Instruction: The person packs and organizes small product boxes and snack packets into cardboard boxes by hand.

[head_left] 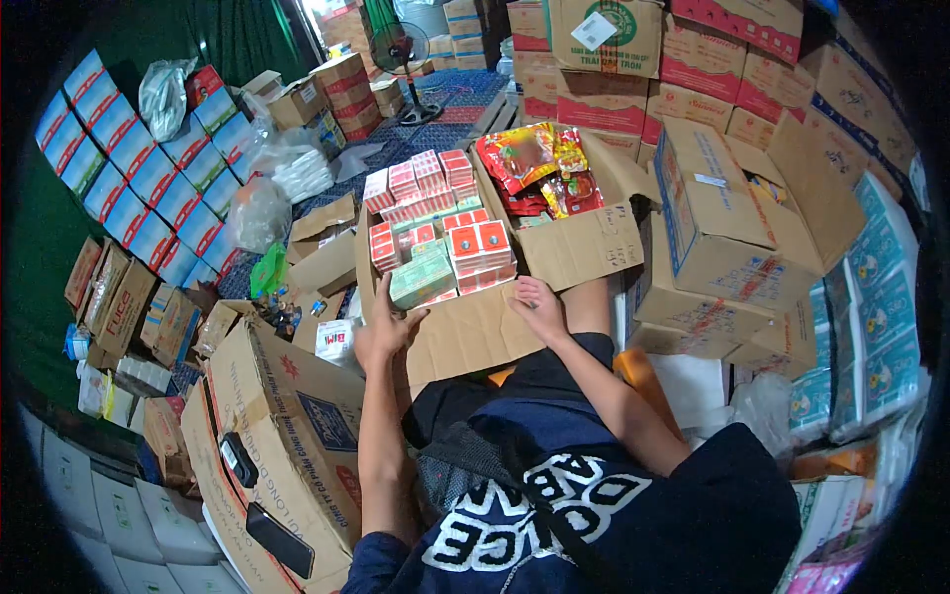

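Note:
On my lap rests an open carton [465,342] filled with small boxes. My left hand [384,332] is around the near-left corner of a pale green pack of small boxes [423,277], thumb along its front and fingers at its left side. Just right of that pack sits a stack of red-and-white boxes [481,252]. More red-striped boxes [421,178] fill the carton's far end. Over the carton's near-right edge lies my right hand [539,309], fingers loosely bent and apart, holding nothing.
A second carton [584,247] with red and yellow packets [529,158] adjoins on the right. Open cartons [717,213] are stacked farther right. A large carton [287,426] at left bears a phone [279,540]. A fan [401,54] stands behind.

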`<action>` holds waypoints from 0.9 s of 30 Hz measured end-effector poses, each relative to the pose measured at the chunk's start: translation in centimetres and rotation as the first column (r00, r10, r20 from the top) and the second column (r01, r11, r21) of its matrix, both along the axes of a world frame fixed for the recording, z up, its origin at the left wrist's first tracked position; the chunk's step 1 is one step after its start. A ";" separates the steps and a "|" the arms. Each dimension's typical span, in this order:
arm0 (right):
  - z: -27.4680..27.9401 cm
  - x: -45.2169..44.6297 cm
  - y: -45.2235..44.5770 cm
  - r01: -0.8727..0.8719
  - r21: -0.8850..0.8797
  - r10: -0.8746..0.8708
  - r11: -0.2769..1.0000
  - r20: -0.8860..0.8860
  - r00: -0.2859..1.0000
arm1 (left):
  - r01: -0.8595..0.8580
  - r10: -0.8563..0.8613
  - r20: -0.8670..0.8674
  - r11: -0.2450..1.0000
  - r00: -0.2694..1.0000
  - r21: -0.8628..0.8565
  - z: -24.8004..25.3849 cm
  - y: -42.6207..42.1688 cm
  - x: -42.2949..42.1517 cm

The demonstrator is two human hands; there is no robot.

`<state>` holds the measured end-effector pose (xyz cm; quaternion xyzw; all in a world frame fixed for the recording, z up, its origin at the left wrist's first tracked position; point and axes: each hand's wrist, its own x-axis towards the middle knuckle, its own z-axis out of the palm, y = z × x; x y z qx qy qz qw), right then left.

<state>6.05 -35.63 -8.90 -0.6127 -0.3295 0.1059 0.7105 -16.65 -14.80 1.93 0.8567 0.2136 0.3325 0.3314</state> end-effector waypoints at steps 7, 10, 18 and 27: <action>0.3 -0.2 0.3 0.013 0.003 -0.013 1.000 -0.004 1.000 | 0.014 -0.003 0.073 0.988 0.997 -0.155 -3.3 2.9 0.7; 0.6 0.3 0.0 0.005 -0.034 -0.005 0.999 -0.005 1.000 | -0.020 0.036 0.069 0.973 0.997 -0.229 -1.8 2.4 0.8; -0.3 0.7 0.6 -0.021 0.018 0.022 1.000 -0.068 0.997 | -0.268 0.321 0.013 0.811 0.947 -0.520 2.0 0.2 1.2; 2.8 -0.5 -0.3 0.124 -0.091 -0.114 0.988 0.110 0.987 | -0.291 0.266 -0.220 0.952 0.939 -0.090 0.5 -1.5 1.8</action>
